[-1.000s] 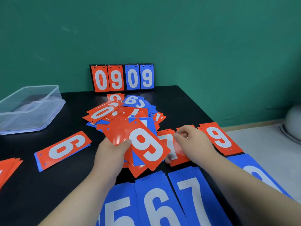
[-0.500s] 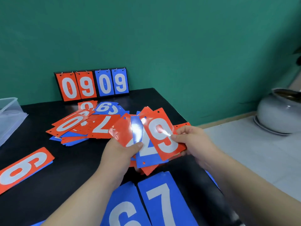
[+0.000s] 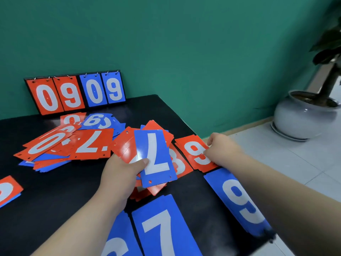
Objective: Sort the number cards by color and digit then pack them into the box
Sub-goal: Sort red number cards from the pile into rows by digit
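Observation:
My left hand (image 3: 120, 174) grips a fan of red and blue number cards, with a blue 7 card (image 3: 155, 157) on top under my thumb. My right hand (image 3: 223, 150) reaches to the table's right edge and pinches a red 9 card (image 3: 191, 150) lying on a small red stack. A red 8 card (image 3: 180, 166) lies between the two hands, partly hidden by the fan. In front lie a blue 9 (image 3: 238, 202), a blue 7 (image 3: 162, 230) and a blue 6 (image 3: 118, 244). The box is out of view.
A loose heap of red and blue cards (image 3: 73, 143) covers the black table (image 3: 55, 200) at the back left. A flip scoreboard (image 3: 77, 91) reading 09 09 leans on the green wall. A red card (image 3: 9, 191) lies at the far left. A potted plant (image 3: 302, 117) stands on the floor to the right.
My right hand drew the red 9 off the fan and carried it right onto the red stack at the table's edge. The blue 7 now tops the fan. My view swung right.

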